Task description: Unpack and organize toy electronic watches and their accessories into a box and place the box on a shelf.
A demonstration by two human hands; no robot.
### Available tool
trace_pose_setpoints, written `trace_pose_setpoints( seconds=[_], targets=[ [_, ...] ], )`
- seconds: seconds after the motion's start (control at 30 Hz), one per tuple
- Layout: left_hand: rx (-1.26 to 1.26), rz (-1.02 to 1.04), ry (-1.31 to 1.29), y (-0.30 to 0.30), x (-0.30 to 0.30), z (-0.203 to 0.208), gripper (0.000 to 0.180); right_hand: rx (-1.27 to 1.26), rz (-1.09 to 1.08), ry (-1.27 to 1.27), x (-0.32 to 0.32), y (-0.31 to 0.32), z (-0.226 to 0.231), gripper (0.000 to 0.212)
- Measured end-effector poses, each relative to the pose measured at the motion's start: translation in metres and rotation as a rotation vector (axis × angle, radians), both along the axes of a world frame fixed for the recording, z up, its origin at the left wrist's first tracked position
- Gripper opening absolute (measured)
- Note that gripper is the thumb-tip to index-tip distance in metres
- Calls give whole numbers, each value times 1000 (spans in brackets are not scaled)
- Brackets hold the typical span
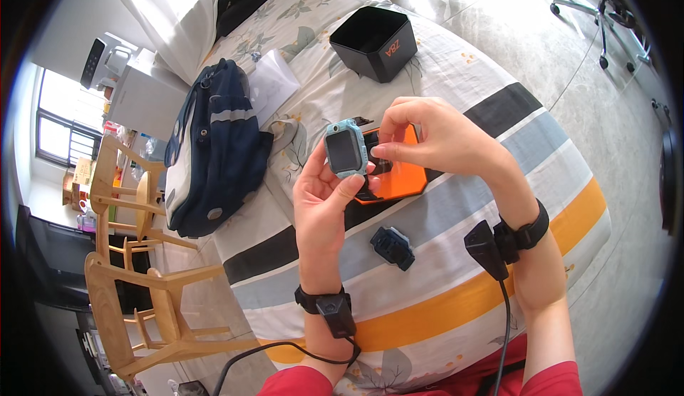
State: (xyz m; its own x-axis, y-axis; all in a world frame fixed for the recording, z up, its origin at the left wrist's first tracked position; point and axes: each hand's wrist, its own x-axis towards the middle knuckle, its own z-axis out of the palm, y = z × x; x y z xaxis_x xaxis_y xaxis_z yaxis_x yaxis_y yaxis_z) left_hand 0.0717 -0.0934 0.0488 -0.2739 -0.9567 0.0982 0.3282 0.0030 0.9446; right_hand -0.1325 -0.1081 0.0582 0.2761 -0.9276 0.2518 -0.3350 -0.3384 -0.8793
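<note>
My left hand [324,196] is closed around a light-blue smartwatch [345,149], its dark square screen turned up. Just right of the watch, my right hand [427,136] is closed, thumb and fingertips drawn together. What those fingertips hold, if anything, cannot be made out. Beneath both hands lies an orange tray-like box part [412,176] with dark contents, partly covered by the right hand. A second smartwatch [392,247], dark blue, rests on the striped cloth nearer to me. Farther back stands an open black box [375,45].
The table wears a striped, flower-patterned cloth [456,268]. On its left sit a navy backpack [217,153] and white paper [273,86]. Wooden chairs [114,310] stand left. Both wrists carry black strapped devices with cables; one black cable [242,357] loops by my left forearm.
</note>
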Motion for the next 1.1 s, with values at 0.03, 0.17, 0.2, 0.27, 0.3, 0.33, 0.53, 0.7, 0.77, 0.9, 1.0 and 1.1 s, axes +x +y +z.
trace_pose_setpoints(
  seconds=[0.03,0.17,0.2,0.27,0.3,0.33,0.53,0.7,0.77,0.9,1.0,1.1],
  targets=[
    [3,-12,-11,1,-1,0,55,-26,0,-69,-1,0,-2,25],
    [27,18,25,3,-2,3,51,-109,-37,-56,2,-1,-3,23],
    [26,18,26,3,-1,4,51,-98,-39,-33,1,1,-1,21],
    [19,9,-18,2,2,5,51,-88,-40,-9,1,2,1,19],
    [20,10,-18,2,2,4,51,-78,-52,-30,2,1,-1,19],
    [15,17,-8,2,0,4,52,-69,-65,-52,2,1,-2,19],
    [-96,77,-63,10,-9,13,63,-197,-174,-177,16,3,5,36],
    [-254,147,-227,20,-22,12,70,-25,-7,-153,14,12,18,38],
    [-314,175,-201,21,-25,10,73,98,104,-327,14,12,18,30],
    [-345,242,-275,27,-31,16,75,256,192,-590,15,12,16,29],
    [-262,213,-190,25,-23,22,72,285,52,-742,14,11,24,32],
    [-395,200,-536,9,-6,11,68,210,-101,-719,1,3,21,33]
  ],
)
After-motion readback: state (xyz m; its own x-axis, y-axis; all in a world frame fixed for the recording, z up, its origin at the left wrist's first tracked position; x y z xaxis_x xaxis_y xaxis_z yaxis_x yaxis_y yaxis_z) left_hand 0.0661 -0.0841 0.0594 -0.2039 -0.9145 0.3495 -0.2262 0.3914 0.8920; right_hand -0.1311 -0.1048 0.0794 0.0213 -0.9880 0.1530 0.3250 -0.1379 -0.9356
